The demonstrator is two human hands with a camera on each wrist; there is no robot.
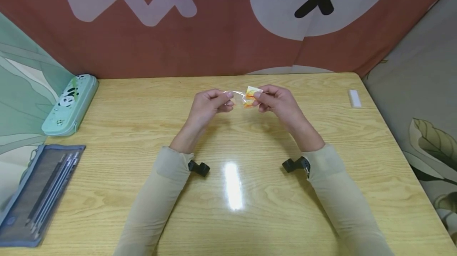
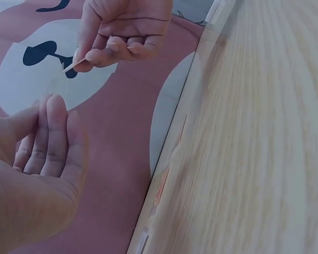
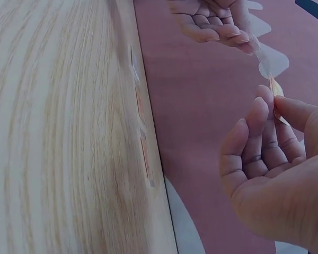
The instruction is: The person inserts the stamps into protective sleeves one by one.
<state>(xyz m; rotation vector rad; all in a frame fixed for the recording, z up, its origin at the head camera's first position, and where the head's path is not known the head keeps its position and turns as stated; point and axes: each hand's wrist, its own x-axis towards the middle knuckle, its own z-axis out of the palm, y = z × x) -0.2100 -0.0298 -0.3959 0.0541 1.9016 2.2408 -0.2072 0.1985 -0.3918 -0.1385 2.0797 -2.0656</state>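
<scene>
Both hands are raised close over the far part of the table, facing each other. My left hand (image 1: 211, 103) pinches one end of a clear plastic wrapper (image 1: 237, 93) between thumb and forefinger. Thumb and fingers of my right hand (image 1: 278, 101) pinch a small yellow-and-orange packet (image 1: 252, 92) with a white edge. In the right wrist view the packet (image 3: 276, 98) appears nearly edge-on, and the clear film (image 3: 264, 57) stretches from it to the left hand (image 3: 214, 24). The right hand's fingers hide part of the packet.
A mint pencil case (image 1: 69, 105) with pandas lies at the far left. Nearer stands a blue-edged mesh pouch (image 1: 21, 204) with several pencils inside. A small white block (image 1: 355, 98) sits at the right. A red-brown cloth (image 1: 221, 46) hangs along the table's back edge.
</scene>
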